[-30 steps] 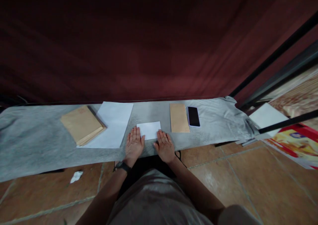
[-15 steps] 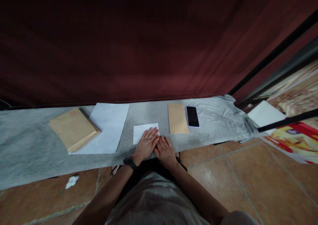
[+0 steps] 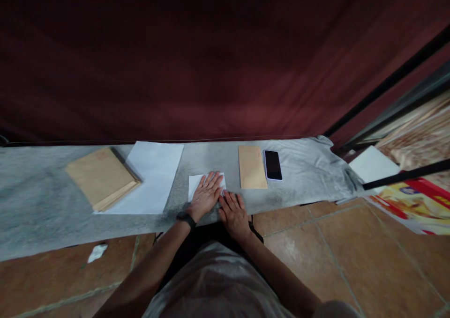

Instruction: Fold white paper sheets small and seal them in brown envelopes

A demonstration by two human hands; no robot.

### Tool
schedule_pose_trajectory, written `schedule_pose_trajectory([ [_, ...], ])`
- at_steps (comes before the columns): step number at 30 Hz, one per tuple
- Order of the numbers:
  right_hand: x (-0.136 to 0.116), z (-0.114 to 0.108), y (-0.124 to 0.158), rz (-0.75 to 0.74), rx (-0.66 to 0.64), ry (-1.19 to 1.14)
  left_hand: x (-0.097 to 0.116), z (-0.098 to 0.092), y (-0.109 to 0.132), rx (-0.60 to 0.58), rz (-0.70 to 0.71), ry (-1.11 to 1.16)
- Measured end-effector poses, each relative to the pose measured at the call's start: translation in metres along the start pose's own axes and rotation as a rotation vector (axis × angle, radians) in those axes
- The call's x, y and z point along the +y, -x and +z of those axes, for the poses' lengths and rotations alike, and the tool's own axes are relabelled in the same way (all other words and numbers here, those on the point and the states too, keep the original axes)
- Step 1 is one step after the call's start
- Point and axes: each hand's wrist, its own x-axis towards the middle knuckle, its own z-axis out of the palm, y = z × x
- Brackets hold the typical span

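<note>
A small folded white paper (image 3: 194, 183) lies on the grey cloth-covered table (image 3: 42, 196) in front of me. My left hand (image 3: 206, 195) lies flat on top of it, fingers stretched out and covering most of it. My right hand (image 3: 234, 212) rests flat beside it, at the paper's near right corner, fingers extended. A dark band is on my left wrist.
A stack of brown envelopes (image 3: 99, 177) lies on a large white sheet (image 3: 151, 175) at left. One brown envelope (image 3: 251, 166) and a black phone (image 3: 273, 164) lie at right. Behind hangs a dark red curtain. A paper scrap (image 3: 97, 252) sits on the tiled floor.
My left hand slid from the paper's left edge to the right onto the paper, covering it. My right hand stayed near the paper's right corner.
</note>
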Motion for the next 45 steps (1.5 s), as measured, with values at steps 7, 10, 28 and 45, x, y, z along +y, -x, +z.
schedule_pose_trajectory([
  [7,0.007,0.000,-0.008,-0.002,-0.045,-0.033,-0.005,-0.011,0.060,0.001,0.125,-0.026],
  [10,0.016,0.002,-0.020,-0.011,-0.071,-0.026,-0.006,-0.016,0.073,-0.007,0.131,-0.037],
  [28,-0.029,0.032,-0.112,-0.294,-0.328,-0.111,-0.001,-0.014,0.083,0.009,0.054,0.019],
  [45,0.005,0.014,-0.039,-0.194,-0.162,-0.023,0.002,-0.021,0.086,-0.065,0.086,0.030],
])
